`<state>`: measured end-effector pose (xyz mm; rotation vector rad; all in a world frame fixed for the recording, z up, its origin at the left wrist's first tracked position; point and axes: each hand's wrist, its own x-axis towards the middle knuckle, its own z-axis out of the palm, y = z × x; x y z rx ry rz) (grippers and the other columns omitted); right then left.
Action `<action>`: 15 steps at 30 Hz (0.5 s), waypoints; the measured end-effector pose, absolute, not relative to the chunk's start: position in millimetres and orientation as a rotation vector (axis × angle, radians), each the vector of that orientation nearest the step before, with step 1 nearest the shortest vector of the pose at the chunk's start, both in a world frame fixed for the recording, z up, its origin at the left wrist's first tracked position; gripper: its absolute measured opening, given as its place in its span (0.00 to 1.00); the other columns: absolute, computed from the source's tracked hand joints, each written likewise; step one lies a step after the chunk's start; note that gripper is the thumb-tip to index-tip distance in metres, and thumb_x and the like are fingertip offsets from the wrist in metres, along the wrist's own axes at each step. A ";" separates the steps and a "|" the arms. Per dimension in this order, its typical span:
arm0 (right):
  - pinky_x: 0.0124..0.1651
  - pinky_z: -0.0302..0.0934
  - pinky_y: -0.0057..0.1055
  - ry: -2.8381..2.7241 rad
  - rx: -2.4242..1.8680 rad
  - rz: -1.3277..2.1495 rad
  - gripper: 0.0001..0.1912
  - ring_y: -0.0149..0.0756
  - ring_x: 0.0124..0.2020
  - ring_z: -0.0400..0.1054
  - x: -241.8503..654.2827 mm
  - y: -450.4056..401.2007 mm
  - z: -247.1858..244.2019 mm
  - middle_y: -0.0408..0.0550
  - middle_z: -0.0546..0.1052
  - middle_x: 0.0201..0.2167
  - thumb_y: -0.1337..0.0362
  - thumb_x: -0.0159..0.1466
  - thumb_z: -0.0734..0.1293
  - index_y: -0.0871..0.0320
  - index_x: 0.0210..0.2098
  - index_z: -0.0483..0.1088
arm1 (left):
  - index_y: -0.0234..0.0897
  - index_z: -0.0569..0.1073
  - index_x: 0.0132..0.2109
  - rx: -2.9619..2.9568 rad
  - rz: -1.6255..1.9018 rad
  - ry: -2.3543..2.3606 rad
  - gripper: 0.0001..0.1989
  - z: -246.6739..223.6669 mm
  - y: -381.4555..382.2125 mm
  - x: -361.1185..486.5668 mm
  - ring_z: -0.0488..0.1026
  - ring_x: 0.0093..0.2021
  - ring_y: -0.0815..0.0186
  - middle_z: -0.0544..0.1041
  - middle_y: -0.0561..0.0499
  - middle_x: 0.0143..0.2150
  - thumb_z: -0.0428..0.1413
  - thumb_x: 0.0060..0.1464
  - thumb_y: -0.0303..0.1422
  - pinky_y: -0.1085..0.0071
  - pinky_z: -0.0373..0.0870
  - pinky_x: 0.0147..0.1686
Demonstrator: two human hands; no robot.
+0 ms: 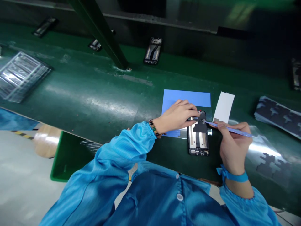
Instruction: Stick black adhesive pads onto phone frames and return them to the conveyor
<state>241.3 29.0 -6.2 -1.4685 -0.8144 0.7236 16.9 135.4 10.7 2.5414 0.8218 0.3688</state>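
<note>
An opened phone body [198, 141] lies on the green bench, with a dark grey sheet piece [200, 126] over its upper part. My left hand [178, 116] reaches over from the left, its fingertips at the phone's upper left edge; whether they pinch anything is hidden. In my right hand [235, 146] a thin lilac tweezer-like tool [231, 129] is held between thumb and fingers. Its tip touches the upper right of the phone, by the grey piece. A blue sheet [188, 95] lies partly under my left hand, and a white strip [224, 106] is just right of it.
Clear sheets with dark cutouts [268, 164] lie at right, below a stack of dark-patterned sheets [278, 114]. Another phone body [153, 51] lies at the back, near a green post [101, 34]. Clear trays [22, 75] are stacked at left; a green bin [68, 160] stands below.
</note>
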 end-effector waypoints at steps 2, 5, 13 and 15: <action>0.66 0.78 0.53 -0.814 -1.473 0.725 0.22 0.45 0.46 0.87 240.4 28.6 -7.3 0.40 0.83 0.34 0.57 0.60 0.84 0.50 0.36 0.66 | 0.42 0.82 0.64 2.601 0.345 0.803 0.17 10.8 133.6 17.4 0.74 0.63 0.51 0.79 0.42 0.66 0.54 0.78 0.35 0.56 0.65 0.59; 0.65 0.78 0.55 -0.765 -1.449 0.690 0.22 0.45 0.43 0.86 245.5 31.3 -7.8 0.38 0.80 0.31 0.58 0.58 0.84 0.50 0.35 0.67 | 0.44 0.79 0.70 2.681 0.313 0.803 0.21 10.2 130.5 19.6 0.73 0.62 0.50 0.76 0.40 0.67 0.52 0.77 0.33 0.55 0.66 0.58; 0.69 0.73 0.53 -0.667 -1.227 0.566 0.08 0.41 0.42 0.83 325.9 59.1 7.2 0.42 0.82 0.34 0.59 0.62 0.79 0.49 0.36 0.76 | 0.45 0.78 0.71 2.730 0.312 0.805 0.22 6.6 131.0 21.5 0.73 0.61 0.51 0.76 0.40 0.65 0.53 0.76 0.34 0.57 0.69 0.56; 0.69 0.73 0.55 -0.680 -1.242 0.607 0.05 0.43 0.44 0.84 346.7 61.7 5.1 0.44 0.84 0.36 0.57 0.65 0.77 0.46 0.37 0.78 | 0.44 0.78 0.70 2.727 0.328 0.797 0.21 4.5 132.9 19.5 0.74 0.60 0.51 0.77 0.40 0.65 0.53 0.76 0.34 0.56 0.69 0.58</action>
